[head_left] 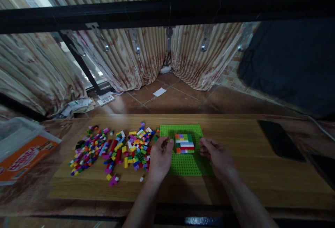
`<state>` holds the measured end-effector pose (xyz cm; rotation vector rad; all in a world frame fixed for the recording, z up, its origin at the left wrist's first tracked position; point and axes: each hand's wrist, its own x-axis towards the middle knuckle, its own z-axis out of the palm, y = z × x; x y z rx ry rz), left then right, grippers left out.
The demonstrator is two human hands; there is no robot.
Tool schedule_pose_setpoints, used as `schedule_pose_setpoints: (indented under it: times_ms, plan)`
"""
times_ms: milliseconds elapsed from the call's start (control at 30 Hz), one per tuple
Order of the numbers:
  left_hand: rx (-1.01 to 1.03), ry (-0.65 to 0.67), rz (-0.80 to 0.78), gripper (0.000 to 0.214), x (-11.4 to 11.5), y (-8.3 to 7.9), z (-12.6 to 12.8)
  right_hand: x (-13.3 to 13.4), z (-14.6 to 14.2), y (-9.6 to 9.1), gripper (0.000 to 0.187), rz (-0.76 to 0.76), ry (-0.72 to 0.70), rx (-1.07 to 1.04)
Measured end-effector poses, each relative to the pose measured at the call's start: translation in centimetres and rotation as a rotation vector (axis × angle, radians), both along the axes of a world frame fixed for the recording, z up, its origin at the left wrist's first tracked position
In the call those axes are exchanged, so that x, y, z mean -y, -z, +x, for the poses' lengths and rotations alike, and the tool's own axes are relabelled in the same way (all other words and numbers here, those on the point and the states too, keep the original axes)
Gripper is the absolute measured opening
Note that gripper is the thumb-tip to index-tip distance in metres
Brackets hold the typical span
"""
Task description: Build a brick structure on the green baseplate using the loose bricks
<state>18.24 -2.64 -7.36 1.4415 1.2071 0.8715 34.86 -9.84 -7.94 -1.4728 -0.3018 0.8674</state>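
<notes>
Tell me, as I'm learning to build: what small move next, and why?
If the left hand holds no brick (unclear here), it should probably reach for the loose bricks: they lie just to its left, while the brick block sits on the green baseplate between it and the right hand.

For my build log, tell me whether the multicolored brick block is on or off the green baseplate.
On. The multicolored brick block sits on the green baseplate, whose studs show around it.

Loose bricks (113, 146) left of baseplate (187, 165), brick block (184, 144) on baseplate, curtains (149, 57) behind table (261, 175)
</notes>
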Motion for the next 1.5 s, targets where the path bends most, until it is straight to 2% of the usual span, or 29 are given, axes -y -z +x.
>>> schedule_pose_setpoints:
  times_ms: [100,200,400,533,667,900,1233,1333,1500]
  plan:
    - [0.098,-0.063,-0.027,0.025,-0.6,0.0,-0.2,0.1,0.1,-0.5,0.041,0.041,0.046,-0.005]
    - [0.186,-0.093,-0.036,0.021,-0.2,-0.4,0.1,0.3,-0.1,-0.8,0.039,0.067,0.038,-0.004]
    - [0.349,-0.045,-0.053,0.02,3.2,-1.1,2.0,0.5,-0.2,-0.1,0.035,0.03,0.047,0.04]
    - [0.388,0.013,-0.071,0.019,4.6,-1.8,2.3,0.6,-0.4,0.3,0.032,-0.018,0.038,0.233]
    - [0.389,-0.013,-0.048,0.021,4.6,-2.7,1.6,0.6,-1.5,-0.7,0.033,-0.151,0.002,0.473]
    - [0.336,-0.036,0.055,0.029,4.8,-3.3,0.8,0.3,-4.1,-2.5,0.031,-0.257,-0.066,0.583]
    - [0.427,-0.063,0.024,0.033,5.0,-3.8,0.5,0.2,-5.6,-2.1,0.034,-0.267,-0.025,0.673]
    - [0.466,-0.071,0.003,0.036,5.1,-3.7,0.6,0.3,-5.9,-1.7,0.038,-0.29,-0.07,0.689]
    - [0.485,-0.111,0.015,0.047,5.2,-3.3,0.5,0.6,-6.7,-0.5,0.038,-0.147,-0.178,0.63]
